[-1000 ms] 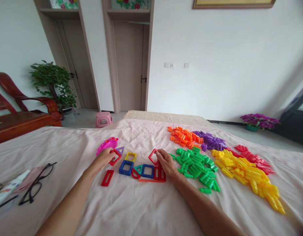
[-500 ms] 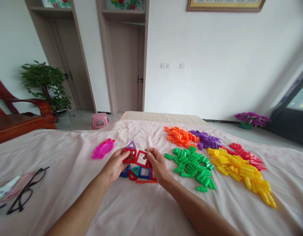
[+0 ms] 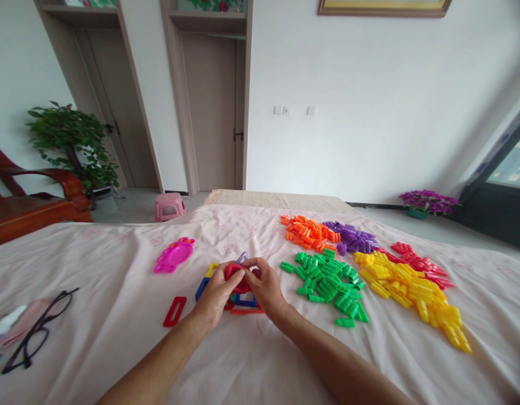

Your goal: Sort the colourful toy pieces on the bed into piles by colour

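Note:
Near the middle of the cloth, my left hand (image 3: 212,295) and my right hand (image 3: 266,288) meet, fingers closed around red magnetic tile frames (image 3: 235,271). The fingers partly cover these frames, so their exact arrangement is hard to make out. Just behind them the tip of a purple triangular tile (image 3: 242,257) shows. Below and around the hands lie more tiles, among them a blue square one (image 3: 245,302), a yellow one (image 3: 211,269) and an orange-red strip (image 3: 246,311). A red rectangular tile (image 3: 171,323) rests by itself left of my left hand.
A magenta paw-shaped dish (image 3: 178,254) lies back left, black glasses (image 3: 34,332) at far left. Right of my hands spread piles of green (image 3: 329,281), orange (image 3: 308,233), purple (image 3: 355,238), yellow (image 3: 405,287) and red pieces (image 3: 420,262). A pink stool (image 3: 170,205) stands beyond.
My hands have come together, and the red frames that were side by side are now bunched between them. The red rectangular tile and a yellow tile at the left have come into sight.

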